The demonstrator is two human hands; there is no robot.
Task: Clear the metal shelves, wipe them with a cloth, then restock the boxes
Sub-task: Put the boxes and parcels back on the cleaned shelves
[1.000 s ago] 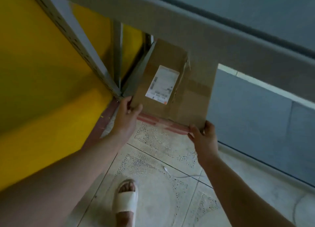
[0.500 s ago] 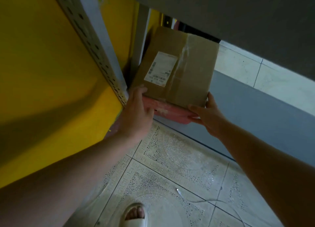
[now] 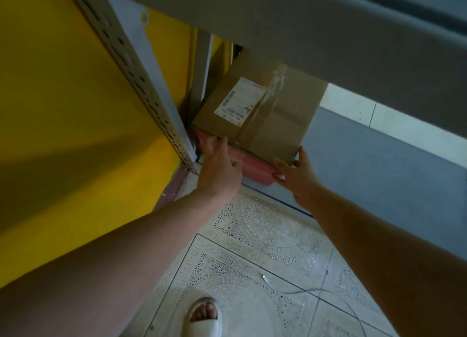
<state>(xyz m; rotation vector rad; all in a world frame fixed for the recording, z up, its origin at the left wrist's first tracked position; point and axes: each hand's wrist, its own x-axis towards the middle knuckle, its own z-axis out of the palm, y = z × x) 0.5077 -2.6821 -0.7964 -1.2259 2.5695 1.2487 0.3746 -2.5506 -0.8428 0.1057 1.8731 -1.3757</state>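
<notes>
Left hand point(image 3: 219, 168) flat against box point(image 3: 267, 124), right hand point(image 3: 297, 176) gripping its corner; left post point(image 3: 154, 96) could snag it.

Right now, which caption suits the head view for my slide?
Left hand presses, right hand grips a labelled cardboard box beneath a grey metal shelf.

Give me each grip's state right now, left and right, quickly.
Left grip: open, fingers flat against the front of the cardboard box.
Right grip: closed, holding the box's near corner, thumb on top.
</notes>
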